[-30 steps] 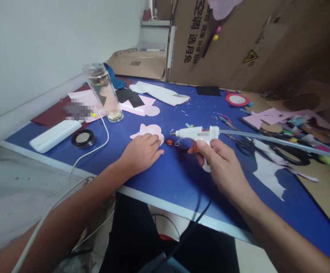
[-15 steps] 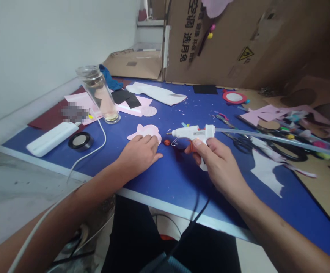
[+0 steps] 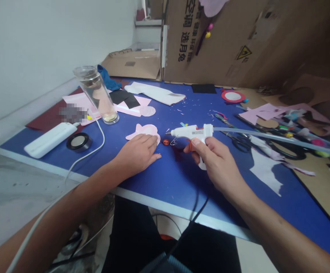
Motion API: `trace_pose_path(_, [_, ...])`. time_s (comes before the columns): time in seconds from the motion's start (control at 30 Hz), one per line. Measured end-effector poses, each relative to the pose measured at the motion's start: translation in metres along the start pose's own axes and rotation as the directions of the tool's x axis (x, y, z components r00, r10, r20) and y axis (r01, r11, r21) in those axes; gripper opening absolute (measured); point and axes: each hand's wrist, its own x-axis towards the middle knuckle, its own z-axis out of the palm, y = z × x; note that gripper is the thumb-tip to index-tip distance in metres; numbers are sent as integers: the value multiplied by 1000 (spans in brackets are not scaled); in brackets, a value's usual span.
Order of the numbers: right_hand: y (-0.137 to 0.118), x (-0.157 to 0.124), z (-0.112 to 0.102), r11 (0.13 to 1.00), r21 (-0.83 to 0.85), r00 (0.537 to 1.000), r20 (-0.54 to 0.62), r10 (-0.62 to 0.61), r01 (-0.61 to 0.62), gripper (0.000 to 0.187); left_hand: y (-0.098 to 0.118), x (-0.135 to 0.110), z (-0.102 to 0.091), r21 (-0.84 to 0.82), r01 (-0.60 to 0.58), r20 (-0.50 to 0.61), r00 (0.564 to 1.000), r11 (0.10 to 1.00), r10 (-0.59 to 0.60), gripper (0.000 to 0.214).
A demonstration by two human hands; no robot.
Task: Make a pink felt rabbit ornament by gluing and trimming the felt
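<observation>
My left hand lies flat over the lower part of a pink cutout shape, its fingers stretched out and the thumb apart. Beside the cutout's right edge is a small orange-red ball, perhaps a bell. My right hand is wrapped round the handle of a white hot glue gun, a finger at the orange trigger. The gun's nozzle points left, just above and right of the ball. A long clear glue stick runs out of its back. Thin glue strings hang below the nozzle.
A tilted glass of liquid, a white power bank and a black roll of tape stand left. Scissors and paper scraps lie right. A cardboard panel rises behind the blue table.
The whole view has shifted slightly. My left hand stays on the pink cutout, and the glue gun keeps almost the same place near the orange-red ball.
</observation>
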Motion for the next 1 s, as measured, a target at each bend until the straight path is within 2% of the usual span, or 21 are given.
trace_pose_path(0.2, [0, 0, 0, 1000, -1, 1000, -6, 3, -3, 45, -1, -2, 5, -90, 35, -29, 999, 995, -38, 53])
trace_pose_path(0.37, [0, 0, -1, 1000, 9, 1000, -7, 5, -5, 44, -2, -10, 14, -299, 99, -82, 988, 949, -129, 47])
trace_pose_path(0.6, [-1, 0, -1, 1000, 16, 1000, -16, 5, -5, 43, 1, -17, 8, -490, 226, -185, 917, 842, -353, 31])
trace_pose_path(0.7, [-1, 1, -1, 1000, 12, 1000, -16, -4, 4, 44, 2, -16, 5, -482, 192, -175, 935, 855, -309, 26])
trace_pose_path(0.83, [-1, 1, -2, 1000, 9, 1000, -17, -8, 8, 44, 2, -13, 6, -432, 139, -121, 970, 891, -210, 36])
trace_pose_path(1.0, [-1, 0, -2, 1000, 24, 1000, -14, 1, -1, 43, 2, -12, 9, -375, 139, -64, 982, 916, -176, 43])
